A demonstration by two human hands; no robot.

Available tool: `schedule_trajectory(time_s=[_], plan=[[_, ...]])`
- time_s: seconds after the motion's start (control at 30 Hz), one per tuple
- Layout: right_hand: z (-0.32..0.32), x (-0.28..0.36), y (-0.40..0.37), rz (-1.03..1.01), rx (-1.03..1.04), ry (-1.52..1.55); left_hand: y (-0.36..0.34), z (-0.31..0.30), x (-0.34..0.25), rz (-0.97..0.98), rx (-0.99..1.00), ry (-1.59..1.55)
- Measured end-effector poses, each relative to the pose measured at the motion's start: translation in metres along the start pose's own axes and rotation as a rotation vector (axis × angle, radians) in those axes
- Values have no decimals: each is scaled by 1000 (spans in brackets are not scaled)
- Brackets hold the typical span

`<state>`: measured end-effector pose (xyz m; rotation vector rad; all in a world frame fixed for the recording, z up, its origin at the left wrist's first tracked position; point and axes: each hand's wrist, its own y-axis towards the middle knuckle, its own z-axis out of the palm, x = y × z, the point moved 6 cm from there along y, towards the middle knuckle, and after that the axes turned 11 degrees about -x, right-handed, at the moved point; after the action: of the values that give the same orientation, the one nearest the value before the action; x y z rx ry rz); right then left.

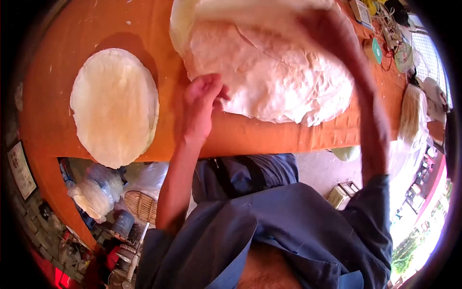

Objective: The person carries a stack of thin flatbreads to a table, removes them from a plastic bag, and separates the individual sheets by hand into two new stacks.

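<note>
The pile of thin pale sheets (269, 72) lies on the far side of the orange worktop (264, 139), in front of the person, its edge wrinkled and uneven and its far part cut off by the top of the view. The right hand (315, 21) is over the far right part of the pile, its arm reaching up past the right edge; it is blurred, and I cannot tell whether its grip is closed on a sheet. The left hand (204, 96) is at the near left edge of the pile, fingers loosely curled; whether its grip has hold of the edge I cannot tell.

To the left, well apart from the pile, a round pale sheet (115, 106) lies flat, its near edge reaching the worktop's front edge. At the far right are a small device (361, 13), tangled cables (385, 24) and a box with a green disc (375, 50).

Below the worktop on the left, a stuffed plastic bag (98, 190) is near a woven basket (140, 206) and a bluish bucket (122, 225). The person wears a dark shirt (207, 241).
</note>
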<state>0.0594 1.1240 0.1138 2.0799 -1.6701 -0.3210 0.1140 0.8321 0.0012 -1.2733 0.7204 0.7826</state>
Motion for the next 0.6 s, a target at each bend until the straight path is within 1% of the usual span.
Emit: schedule_trajectory(time_s=[0.03,0.1,0.13,0.17,0.2,0.23,0.27,0.3,0.37,0.4,0.43,0.47,0.53,0.57,0.6], plan=[[-30,-14,24,46,-71,-43,9,14,-2,-7,6,22],[-98,-23,74,91,-317,-316,28,42,-7,-4,37,21],[-121,-21,89,109,-440,-447,37,54,-11,5,56,1],[-136,1,91,81,-455,-554,45,62,-12,8,70,-17],[-144,18,88,34,-444,-635,51,68,-10,-19,82,-35],[-138,29,79,-50,-346,-773,60,74,-8,-39,96,-56],[-111,33,65,-223,-143,-1023,68,81,-9,-54,111,-78],[-74,28,45,-386,16,-1165,72,84,-7,-102,109,-122],[-3,-2,5,-284,125,-824,78,89,-5,-132,111,-129],[31,-20,-13,11,204,-280,80,91,-3,-149,112,-131],[60,-29,-40,106,190,-132,79,94,-3,-180,104,-176],[76,-35,-58,201,176,17,80,98,-3,-182,136,-158],[59,-23,-55,230,113,19,82,104,-1,-180,193,-127],[49,-16,-59,251,90,20,84,105,0,-194,92,-82],[48,-14,-63,257,119,27,81,108,4,-240,108,-30]])
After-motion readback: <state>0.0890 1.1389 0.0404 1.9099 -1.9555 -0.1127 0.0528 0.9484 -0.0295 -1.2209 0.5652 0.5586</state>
